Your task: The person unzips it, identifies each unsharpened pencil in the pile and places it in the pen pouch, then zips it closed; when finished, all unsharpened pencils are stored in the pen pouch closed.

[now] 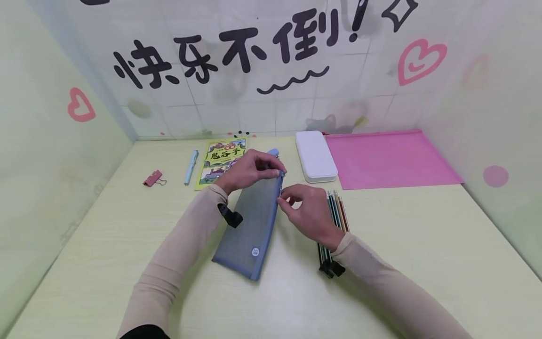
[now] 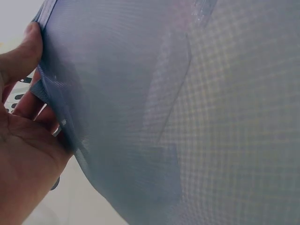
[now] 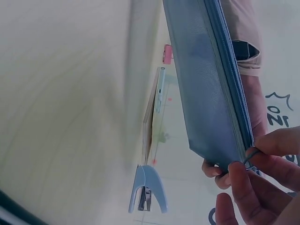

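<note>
A blue-grey mesh zip pouch [image 1: 254,212] is held tilted over the table, its lower end toward the person. My left hand [image 1: 250,170] pinches its far top corner between thumb and fingers; the left wrist view is mostly filled by the mesh. At the zipped edge, my right hand [image 1: 311,212] pinches a small looped zipper pull [image 3: 252,154] close to the left fingers. Several pencils [image 1: 338,209] lie on the table under the right hand and wrist, partly hidden. Behind the left hand stands a light blue stapler [image 3: 149,185], mostly covered in the head view.
Left of the pouch lie a yellow booklet [image 1: 209,174], a light blue pen [image 1: 191,167] and a red binder clip [image 1: 152,178]. A white case [image 1: 315,157] and a pink sheet [image 1: 394,162] lie at the back right. Printed walls enclose the table.
</note>
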{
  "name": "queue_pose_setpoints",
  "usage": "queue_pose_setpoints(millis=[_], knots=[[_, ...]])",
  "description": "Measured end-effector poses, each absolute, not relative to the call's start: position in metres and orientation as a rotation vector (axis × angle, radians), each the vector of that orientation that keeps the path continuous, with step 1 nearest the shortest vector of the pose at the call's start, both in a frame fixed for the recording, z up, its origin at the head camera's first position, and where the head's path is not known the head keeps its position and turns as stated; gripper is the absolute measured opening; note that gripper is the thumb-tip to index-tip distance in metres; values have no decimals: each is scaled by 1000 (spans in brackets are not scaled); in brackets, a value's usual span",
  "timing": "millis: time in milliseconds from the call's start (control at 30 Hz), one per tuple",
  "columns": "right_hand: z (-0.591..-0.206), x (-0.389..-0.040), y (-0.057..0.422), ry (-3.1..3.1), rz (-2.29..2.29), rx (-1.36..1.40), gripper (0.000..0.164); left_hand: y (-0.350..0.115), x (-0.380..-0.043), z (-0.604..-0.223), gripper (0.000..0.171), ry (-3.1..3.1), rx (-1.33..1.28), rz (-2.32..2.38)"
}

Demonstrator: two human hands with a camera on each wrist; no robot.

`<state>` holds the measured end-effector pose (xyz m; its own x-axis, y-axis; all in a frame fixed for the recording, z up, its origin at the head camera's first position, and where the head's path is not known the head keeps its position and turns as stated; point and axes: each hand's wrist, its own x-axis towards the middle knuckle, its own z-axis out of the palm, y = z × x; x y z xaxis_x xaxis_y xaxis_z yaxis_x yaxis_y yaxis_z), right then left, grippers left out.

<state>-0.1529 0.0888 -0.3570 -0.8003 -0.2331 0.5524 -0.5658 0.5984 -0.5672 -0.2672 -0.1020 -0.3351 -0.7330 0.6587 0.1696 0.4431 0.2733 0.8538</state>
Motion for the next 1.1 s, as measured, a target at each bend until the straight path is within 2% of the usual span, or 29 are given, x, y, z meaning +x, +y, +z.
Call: queue_pose_setpoints(millis=[1100], knots=[[-357, -133, 80, -2509, 1084, 761, 5, -120, -289, -338, 17, 2435, 708, 1603]])
